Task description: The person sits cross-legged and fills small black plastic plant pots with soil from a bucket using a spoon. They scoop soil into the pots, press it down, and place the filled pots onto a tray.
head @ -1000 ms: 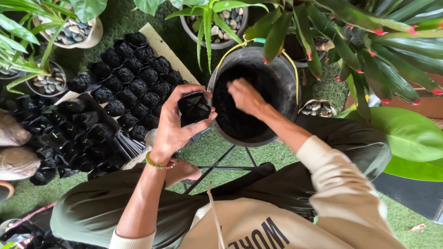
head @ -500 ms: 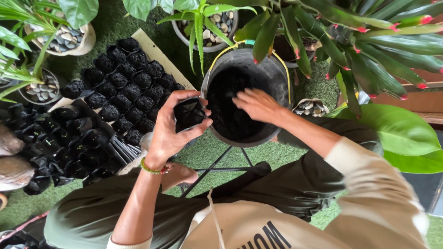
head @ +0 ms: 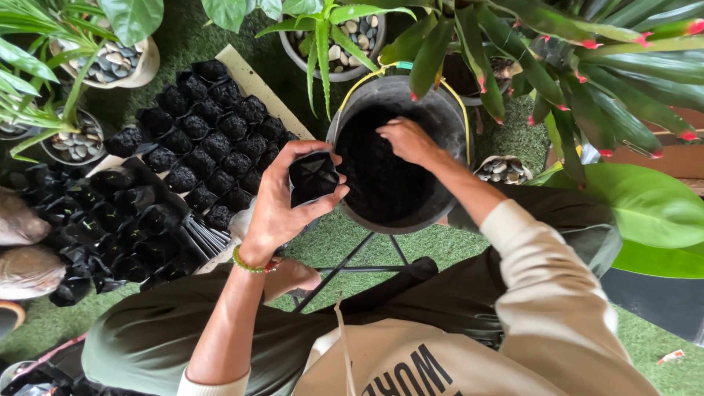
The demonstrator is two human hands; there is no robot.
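Note:
My left hand point(head: 282, 202) grips a small black plastic nursery bag point(head: 314, 176) and holds its mouth open beside a dark bucket. My right hand point(head: 407, 139) reaches into that black bucket point(head: 440, 114), its fingers down in the dark soil point(head: 374, 169) that fills it. The bucket has a yellow wire handle and stands on a thin black metal stand point(head: 352, 257). A green bead bracelet circles my left wrist.
To the left lie many filled black nursery bags point(head: 213, 139) in rows on a flat board, and a heap of empty black bags point(head: 110, 227). Potted plants with pebbles point(head: 345, 37) and broad green leaves point(head: 645, 205) ring the spot. Green artificial turf point(head: 337, 242) covers the ground.
My left hand has turned the small bag a little and brought it lower, close to the bucket's rim. My right hand has moved deeper across the soil.

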